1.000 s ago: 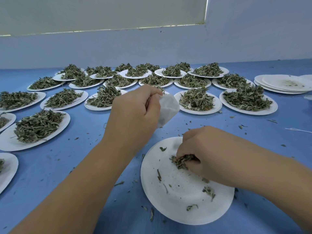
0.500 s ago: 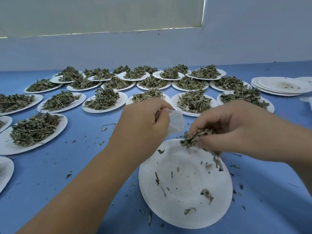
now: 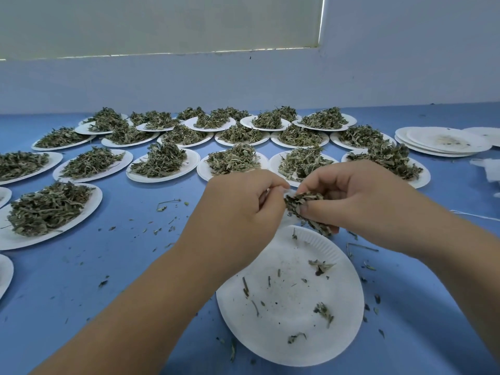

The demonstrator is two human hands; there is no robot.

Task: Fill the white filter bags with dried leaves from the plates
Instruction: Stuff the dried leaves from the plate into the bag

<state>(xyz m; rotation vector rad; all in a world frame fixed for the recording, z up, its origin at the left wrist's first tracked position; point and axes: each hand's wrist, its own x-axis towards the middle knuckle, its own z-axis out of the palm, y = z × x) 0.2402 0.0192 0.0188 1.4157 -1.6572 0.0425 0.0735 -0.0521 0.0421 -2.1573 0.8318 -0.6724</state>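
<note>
Over plate [image 3: 286,345], left hand [image 3: 238,209] grips bag [image 3: 287,220]; right hand [image 3: 359,201] pinches leaves [image 3: 304,203]

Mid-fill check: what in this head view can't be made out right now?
1. Head view: the bag is nearly all hidden behind the left hand and the leaves held by the right hand. Its fill level and mouth cannot be told.
2. Head view: the white scraps at the right edge are cut off and blurred. They may or may not be bags.
3. Head view: the plate at the left edge is cut off by the frame.
</note>
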